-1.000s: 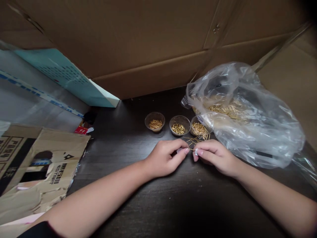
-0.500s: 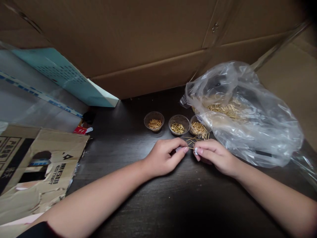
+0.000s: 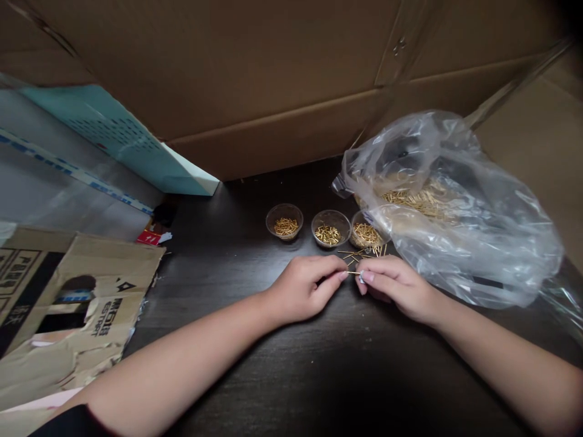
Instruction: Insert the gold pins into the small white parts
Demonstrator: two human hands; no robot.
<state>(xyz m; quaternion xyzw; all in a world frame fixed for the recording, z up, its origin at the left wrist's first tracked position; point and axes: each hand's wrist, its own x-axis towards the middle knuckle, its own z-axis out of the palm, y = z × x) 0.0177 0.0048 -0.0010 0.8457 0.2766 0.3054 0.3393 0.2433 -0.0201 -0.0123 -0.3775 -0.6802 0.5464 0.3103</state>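
Observation:
Between my two hands runs a thin gold-coloured metal pin (image 3: pixel 353 272), level above the dark table. The thumb and forefinger of my left hand (image 3: pixel 310 286) pinch its left end. My right hand (image 3: pixel 397 285) is closed on its right end, with a small white scrap (image 3: pixel 362 277) at the fingertips; what that scrap is I cannot tell. Just beyond my fingers lie several loose gold pins (image 3: pixel 348 252). Behind them stand a left clear cup (image 3: pixel 285 213), a middle clear cup (image 3: pixel 331 218) and a right clear cup (image 3: pixel 359 220), each holding small gold metal pieces.
A large clear plastic bag (image 3: pixel 483 255) with many gold pins (image 3: pixel 419 203) inside lies at the right. Cardboard walls (image 3: pixel 273 67) rise behind. At the left are a torn cardboard piece (image 3: pixel 127 267), a pale blue panel (image 3: pixel 150 158) and a small red packet (image 3: pixel 149 237).
Both hands keep their pinch on the pin and have hardly moved. The fingers of my left hand are slightly closer together; the whole view has shifted a little.

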